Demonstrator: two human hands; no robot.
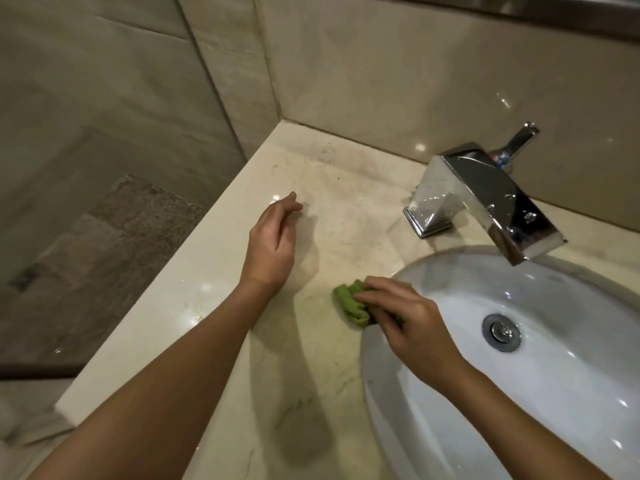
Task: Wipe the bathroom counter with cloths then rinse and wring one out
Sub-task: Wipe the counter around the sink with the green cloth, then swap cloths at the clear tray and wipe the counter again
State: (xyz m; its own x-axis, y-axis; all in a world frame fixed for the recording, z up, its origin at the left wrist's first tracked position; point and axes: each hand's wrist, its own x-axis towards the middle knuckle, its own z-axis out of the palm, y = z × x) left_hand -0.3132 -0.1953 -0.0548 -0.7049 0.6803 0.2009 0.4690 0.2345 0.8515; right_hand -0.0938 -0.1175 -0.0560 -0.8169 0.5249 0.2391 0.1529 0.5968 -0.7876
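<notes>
Both forearms reach in from the bottom edge, L & R. Right hand (412, 320) has its fingers curled over a bunched green cloth (349, 303), pressing it on the counter (214, 323) just beside the left rim of the sink basin (571, 393). Left hand (273, 237) holds nothing, fingers loosely bent, over the counter further back; can't tell if it touches the stone, prob. hovering.

Step in hand, by my read: wiping, w/ rinse & wring not yet done. Only one cloth in view.

What could go wrong:
- Cloth is wadded small, so little of it meets the stone; strokes may leave streaks or skip patches.
- It sits right at the basin rim; a stroke to the right could slide it over the lip & into the bowl.
- Dark specks & marks show in the back corner by the wall; easy to miss, far from the cloth.
- Wetness glints near the front-left edge; a push that way could send drips to the floor.

Around: chrome faucet (485, 192) w/ its lever (519, 140) stands behind the basin, base on the counter, so wiping there means going round it. Drain (501, 332) sits in the bowl. Left hand lies between cloth & back corner, in the way of a straight stroke. Brown bath mat (114, 237) on the floor at left.
</notes>
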